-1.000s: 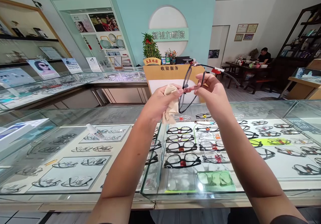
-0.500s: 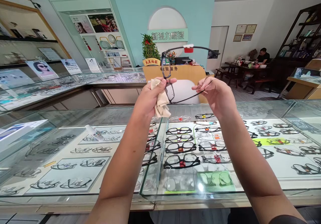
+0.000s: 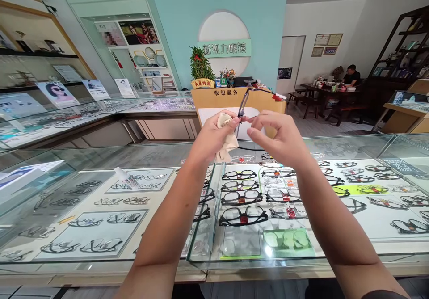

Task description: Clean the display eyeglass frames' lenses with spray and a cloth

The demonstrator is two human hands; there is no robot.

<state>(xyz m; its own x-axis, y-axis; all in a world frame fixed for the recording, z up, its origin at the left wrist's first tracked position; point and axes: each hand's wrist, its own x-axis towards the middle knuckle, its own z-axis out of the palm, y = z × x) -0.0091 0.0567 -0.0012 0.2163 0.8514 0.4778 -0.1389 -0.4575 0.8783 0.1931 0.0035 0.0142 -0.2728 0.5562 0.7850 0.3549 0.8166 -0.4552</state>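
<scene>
- Beige cloth (image 3: 228,143) lies bunched in the left hand (image 3: 216,133), pressed against the palm beside the thumb.
- The same hand pinches dark-framed glasses (image 3: 241,107) near the bridge, closed on frame and cloth together.
- The glasses are in mid-air above the display case (image 3: 254,265), turned on edge, with one rim above the other.
- The upper temple reaches right, a red-and-white tag (image 3: 278,97) on it; the lower temple runs beneath the right hand (image 3: 279,133).
- That hand has thumb and curled forefinger parted, just beside the frame; whether a fingertip touches it, I cannot tell.
- Inside the case, a black pair with a red label (image 3: 243,215) sits nearest the front of its row.
- A white bottle (image 3: 126,178) stands at left, tilted in view.
</scene>
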